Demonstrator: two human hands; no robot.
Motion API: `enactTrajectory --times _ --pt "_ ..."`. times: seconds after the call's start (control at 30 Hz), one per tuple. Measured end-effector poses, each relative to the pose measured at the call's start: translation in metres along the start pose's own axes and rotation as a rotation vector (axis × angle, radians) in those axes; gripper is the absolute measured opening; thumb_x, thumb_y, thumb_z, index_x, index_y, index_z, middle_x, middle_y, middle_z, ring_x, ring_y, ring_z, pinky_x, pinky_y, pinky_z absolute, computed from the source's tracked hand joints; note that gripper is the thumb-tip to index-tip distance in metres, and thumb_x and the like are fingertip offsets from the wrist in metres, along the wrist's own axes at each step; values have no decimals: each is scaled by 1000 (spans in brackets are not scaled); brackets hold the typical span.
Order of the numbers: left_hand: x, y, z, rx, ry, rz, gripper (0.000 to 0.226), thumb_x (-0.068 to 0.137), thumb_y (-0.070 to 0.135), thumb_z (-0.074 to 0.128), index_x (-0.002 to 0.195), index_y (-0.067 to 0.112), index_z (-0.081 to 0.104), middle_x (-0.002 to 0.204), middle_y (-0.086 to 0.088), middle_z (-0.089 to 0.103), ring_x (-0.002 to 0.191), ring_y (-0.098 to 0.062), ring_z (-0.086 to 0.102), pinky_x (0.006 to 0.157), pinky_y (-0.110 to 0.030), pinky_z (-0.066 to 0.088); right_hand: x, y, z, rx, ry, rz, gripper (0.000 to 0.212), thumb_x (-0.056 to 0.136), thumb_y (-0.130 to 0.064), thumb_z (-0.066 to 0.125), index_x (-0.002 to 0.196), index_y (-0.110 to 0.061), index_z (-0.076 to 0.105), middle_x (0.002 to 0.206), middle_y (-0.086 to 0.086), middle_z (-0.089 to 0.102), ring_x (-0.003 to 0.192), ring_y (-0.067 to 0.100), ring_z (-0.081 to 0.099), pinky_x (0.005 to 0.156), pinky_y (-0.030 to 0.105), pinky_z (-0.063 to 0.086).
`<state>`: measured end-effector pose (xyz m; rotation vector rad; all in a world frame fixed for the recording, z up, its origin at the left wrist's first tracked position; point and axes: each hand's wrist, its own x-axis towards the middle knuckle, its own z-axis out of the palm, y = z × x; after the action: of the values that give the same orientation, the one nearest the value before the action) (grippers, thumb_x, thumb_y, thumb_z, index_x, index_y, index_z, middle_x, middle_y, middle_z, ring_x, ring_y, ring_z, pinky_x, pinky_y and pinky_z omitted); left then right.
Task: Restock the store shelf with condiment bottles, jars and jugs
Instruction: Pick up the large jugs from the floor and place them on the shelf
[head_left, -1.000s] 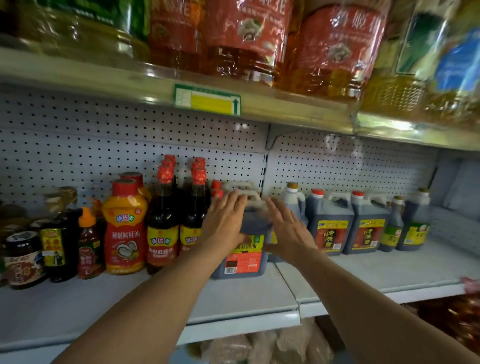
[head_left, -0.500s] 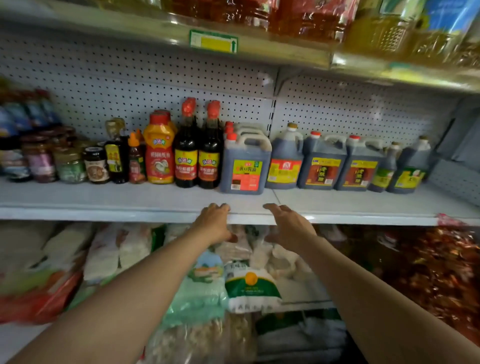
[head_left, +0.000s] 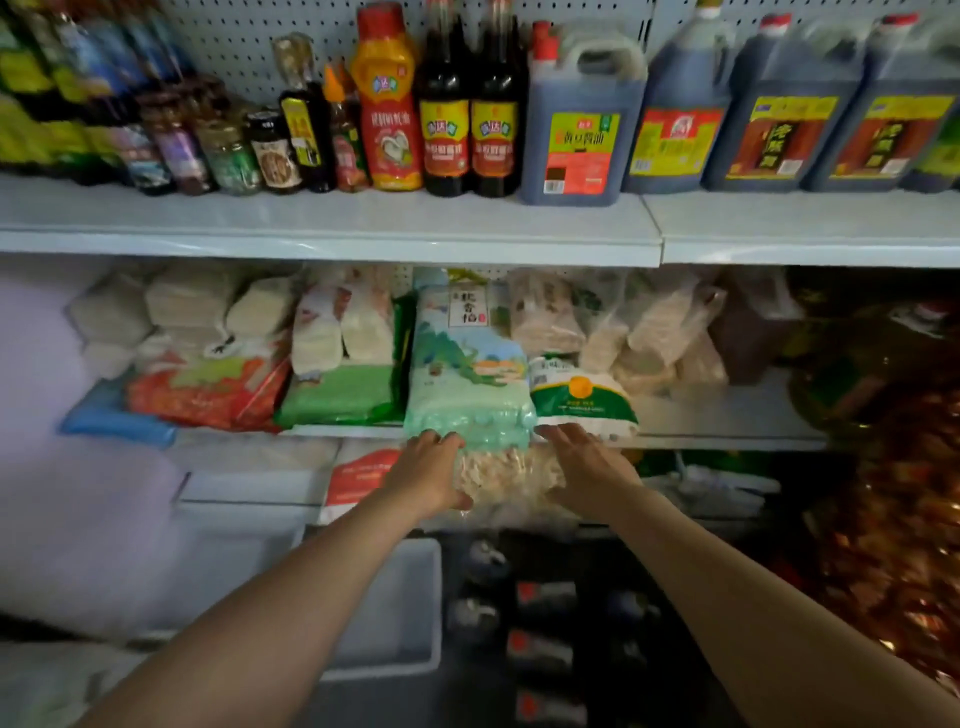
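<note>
A dark soy sauce jug with a yellow-green and red label stands on the white shelf, between two dark bottles and a row of similar jugs. Both of my hands are well below that shelf, in front of the bagged goods. My left hand and my right hand hang side by side with relaxed fingers and hold nothing. Below my arms sits a grey crate with several dark bottles with red labels, blurred.
Small jars and bottles fill the left of the top shelf, beside a red-and-yellow squeeze bottle. Bagged rice and noodles crowd the lower shelf. Red-brown packets hang at the right.
Both hands let go of the soy sauce jug, which now stands on the shelf, and dropped down past the shelf edge. The view tilted downward, revealing the crate.
</note>
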<state>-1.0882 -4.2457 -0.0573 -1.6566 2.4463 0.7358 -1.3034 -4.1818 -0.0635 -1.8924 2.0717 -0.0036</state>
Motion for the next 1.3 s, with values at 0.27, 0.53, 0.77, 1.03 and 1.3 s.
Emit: enactTrajectory --times 0.27,0.53,0.77,1.03,1.3 --pt "31 -72 106 -39 -127 -12 80 80 40 78 146 23 38 146 -7 39 134 -29 38 105 -41 41 20 -6 126 37 -178 88 78 85 -38 75 148 -28 29 151 4 35 132 31 46 98 43 47" --pt "68 -150 242 -82 -243 -86 77 81 44 76 145 19 41 146 -11 40 134 -32 39 109 -45 37 42 14 288 148 -311 184 75 87 -46 71 149 -22 36 150 7 40 137 29 42 107 41 42" --pt "119 -205 382 -305 -242 -220 65 86 45 72 139 17 49 139 -12 54 125 -30 52 99 -35 40 76 42 445 438 -276 396 57 90 -51 65 136 -22 53 135 7 55 123 28 55 96 33 44" --pt "183 -260 542 -553 -256 -334 65 87 48 69 144 24 46 146 -6 51 133 -21 49 103 -33 39 139 70 601 674 -197 424 49 94 -49 61 136 -23 57 132 2 60 121 20 55 89 22 37" --pt "228 -290 615 -662 -295 -243 79 84 48 72 152 36 32 152 6 43 140 -17 40 113 -39 38 179 92 662 654 -235 292 45 90 -46 67 126 -20 64 115 0 68 105 16 63 93 32 51"
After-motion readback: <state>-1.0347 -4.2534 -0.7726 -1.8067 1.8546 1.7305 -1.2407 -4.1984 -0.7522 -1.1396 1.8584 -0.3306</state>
